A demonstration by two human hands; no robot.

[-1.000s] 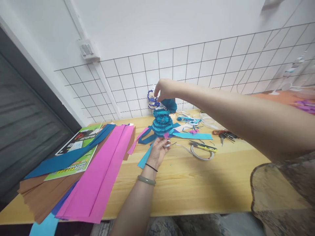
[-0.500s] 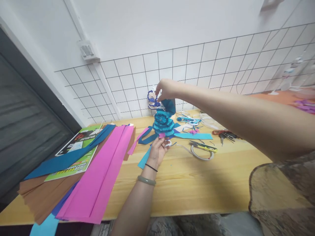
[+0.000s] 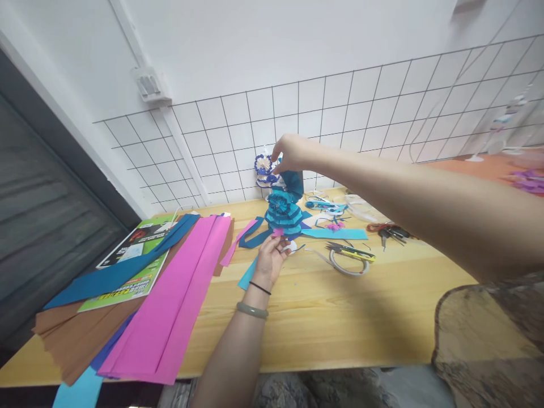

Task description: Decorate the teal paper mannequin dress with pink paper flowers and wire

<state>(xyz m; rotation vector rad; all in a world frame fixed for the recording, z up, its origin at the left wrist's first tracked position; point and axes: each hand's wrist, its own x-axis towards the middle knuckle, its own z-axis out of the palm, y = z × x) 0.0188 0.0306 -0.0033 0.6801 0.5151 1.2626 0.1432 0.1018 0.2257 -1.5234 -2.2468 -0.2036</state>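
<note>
A tiered teal and turquoise crepe-paper figure with a ruffled rosette stands near the back of the table. My left hand is at its lower front edge, palm up, with a small pink paper flower at the pinched fingertips. A white disc-like piece shows beside these fingers. Above, my right hand curls over the top of the figure, thumb and forefinger bent toward each other. What the right fingertips grip is partly hidden. Just behind stands a purple-and-cream ruffled paper piece.
Pink paper strips, brown paper and a green magazine cover the left side. Yellow-handled snips lie on a tape roll. A turquoise strip and scissors lie farther right, before a wire grid.
My left hand and the pink flower have shifted slightly left, while the teal figure sits a little farther right in view. The right hand keeps its place at the top.
</note>
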